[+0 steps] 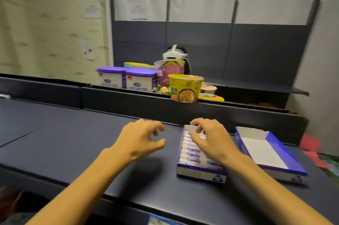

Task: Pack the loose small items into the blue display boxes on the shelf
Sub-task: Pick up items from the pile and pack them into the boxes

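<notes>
A blue display box (pixel 200 174) lies on the dark shelf top (pixel 73 142), filled with a row of small white packets (pixel 191 155) with blue and red labels. My right hand (pixel 211 140) is over its far half, with bent fingertips touching the packets there. Whether any packet is pinched is unclear. My left hand (pixel 145 138) hovers just left of the box, fingers loosely curled and holding nothing. A second blue display box (pixel 283 150) lies open to the right, with only its white floor showing.
Behind a raised dark ledge (pixel 128 100) stand two purple-lidded white tubs (pixel 113 78), a yellow noodle cup (pixel 185 87) and other snack cups. A person wearing a white headset (pixel 175 55) is beyond them. Red and green items (pixel 311 148) lie at far right.
</notes>
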